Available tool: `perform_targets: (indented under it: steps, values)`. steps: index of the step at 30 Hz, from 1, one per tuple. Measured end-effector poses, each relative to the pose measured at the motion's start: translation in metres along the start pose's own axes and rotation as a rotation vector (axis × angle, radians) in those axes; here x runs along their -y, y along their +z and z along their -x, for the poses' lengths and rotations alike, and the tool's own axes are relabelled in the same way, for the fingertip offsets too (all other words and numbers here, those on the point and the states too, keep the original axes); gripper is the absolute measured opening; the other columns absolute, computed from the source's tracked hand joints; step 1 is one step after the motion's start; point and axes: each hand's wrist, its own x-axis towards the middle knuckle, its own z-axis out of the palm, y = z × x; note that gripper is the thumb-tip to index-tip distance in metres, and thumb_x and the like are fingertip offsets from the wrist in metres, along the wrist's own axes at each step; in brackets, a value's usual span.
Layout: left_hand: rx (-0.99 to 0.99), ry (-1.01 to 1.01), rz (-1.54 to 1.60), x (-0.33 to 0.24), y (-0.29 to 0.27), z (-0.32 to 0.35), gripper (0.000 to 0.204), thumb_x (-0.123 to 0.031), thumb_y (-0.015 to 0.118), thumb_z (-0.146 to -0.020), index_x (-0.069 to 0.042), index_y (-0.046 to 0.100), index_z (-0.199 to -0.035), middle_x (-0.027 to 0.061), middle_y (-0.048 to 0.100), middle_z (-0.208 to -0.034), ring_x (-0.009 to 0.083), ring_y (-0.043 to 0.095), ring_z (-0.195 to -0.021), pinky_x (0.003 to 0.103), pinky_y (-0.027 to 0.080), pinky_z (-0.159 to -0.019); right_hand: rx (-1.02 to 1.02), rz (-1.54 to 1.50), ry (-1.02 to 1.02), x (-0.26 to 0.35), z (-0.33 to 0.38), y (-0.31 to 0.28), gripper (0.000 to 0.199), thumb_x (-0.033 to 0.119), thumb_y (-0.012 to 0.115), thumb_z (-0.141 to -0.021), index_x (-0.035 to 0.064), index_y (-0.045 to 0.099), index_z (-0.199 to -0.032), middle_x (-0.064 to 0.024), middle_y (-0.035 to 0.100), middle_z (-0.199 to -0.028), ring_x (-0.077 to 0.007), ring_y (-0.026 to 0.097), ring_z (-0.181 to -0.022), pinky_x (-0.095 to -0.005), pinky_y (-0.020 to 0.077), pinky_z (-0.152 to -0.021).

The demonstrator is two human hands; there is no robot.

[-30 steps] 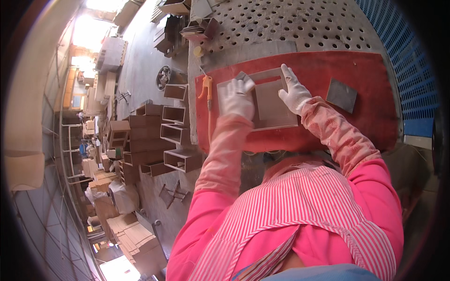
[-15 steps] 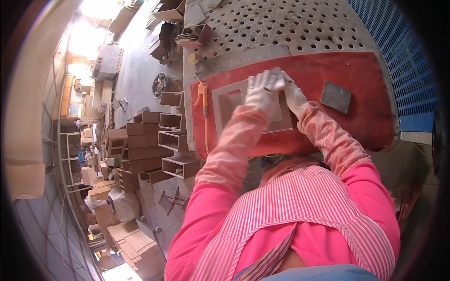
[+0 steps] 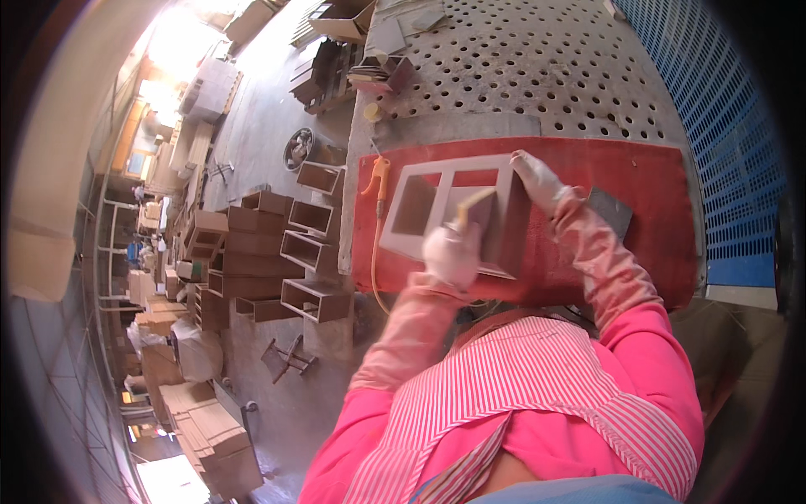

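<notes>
A grey-brown wooden box (image 3: pixel 437 210) with two open compartments stands on a red mat (image 3: pixel 638 168) on the perforated table. My left hand (image 3: pixel 452 252), in a white glove, is closed around a small yellowish sanding block (image 3: pixel 475 203) that presses on the box's front frame near the divider. My right hand (image 3: pixel 537 178), also gloved, grips the box's far right corner and steadies it. Pink sleeves cover both forearms.
An orange air blow gun (image 3: pixel 377 176) with a hose lies at the mat's left edge. A dark square pad (image 3: pixel 611 214) lies on the mat to the right. Several similar open boxes (image 3: pixel 285 244) are stacked on the floor to the left. A blue mesh wall (image 3: pixel 722 126) stands right.
The box was turned from lying flat so that its open compartments face up. My left hand came down to the front frame with the sanding block; my right hand shifted to the far corner.
</notes>
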Motion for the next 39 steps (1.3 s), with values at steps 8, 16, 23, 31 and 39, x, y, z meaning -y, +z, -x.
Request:
perform_targets:
  steps: [8,16,23,31,39]
  values:
    - [-0.59,-0.25,0.874,0.021,-0.128,-0.059,0.035,-0.026,0.056,-0.108,0.002,0.068,-0.126,0.0151,0.074,-0.109,0.0284,0.066,-0.105,0.042,0.05,-0.095,0.314,-0.552,0.265,0.126,0.024,0.003,0.033,0.012,0.061,-0.104,-0.0014,0.063,-0.134,-0.0068,0.073,-0.118,-0.015,0.068,-0.103,-0.0324,0.053,-0.098]
    - [0.14,0.502,-0.362,-0.012,-0.179,-0.041,0.052,-0.037,0.077,-0.091,-0.01,0.069,-0.134,0.019,0.064,-0.14,0.0383,0.065,-0.124,0.049,0.055,-0.102,0.395,-0.539,0.138,0.13,0.055,0.016,0.053,0.015,0.076,-0.095,-0.0019,0.059,-0.142,-0.0086,0.071,-0.132,-0.0173,0.068,-0.113,-0.0335,0.0539,-0.101]
    - [0.295,0.828,0.217,-0.043,-0.086,-0.083,0.027,-0.031,0.068,-0.095,-0.011,0.074,-0.111,0.0126,0.064,-0.139,0.0304,0.067,-0.112,0.047,0.055,-0.096,0.193,-0.125,0.003,0.104,0.081,0.044,0.043,0.003,0.087,-0.078,0.0047,0.076,-0.12,-0.0019,0.079,-0.111,-0.0106,0.07,-0.099,-0.0338,0.0564,-0.09]
    - [0.367,0.763,-0.711,-0.15,-0.116,-0.128,0.061,-0.044,0.067,-0.093,-0.024,0.062,-0.15,0.0112,0.044,-0.165,0.0321,0.031,-0.158,0.049,0.021,-0.134,0.287,-0.14,0.243,0.084,0.073,0.042,0.034,0.009,0.091,-0.078,0.0032,0.079,-0.11,-0.0024,0.08,-0.107,-0.0152,0.073,-0.095,-0.0343,0.0566,-0.087]
    - [0.345,0.846,-0.266,-0.099,-0.108,-0.1,0.057,-0.039,0.059,-0.099,-0.026,0.057,-0.155,0.0137,0.032,-0.175,0.0398,0.021,-0.164,0.051,0.016,-0.135,0.234,-0.055,0.01,0.094,0.075,0.046,0.017,0.003,0.086,-0.083,0.0031,0.081,-0.099,-0.0066,0.08,-0.086,-0.0173,0.076,-0.084,-0.035,0.0603,-0.079]
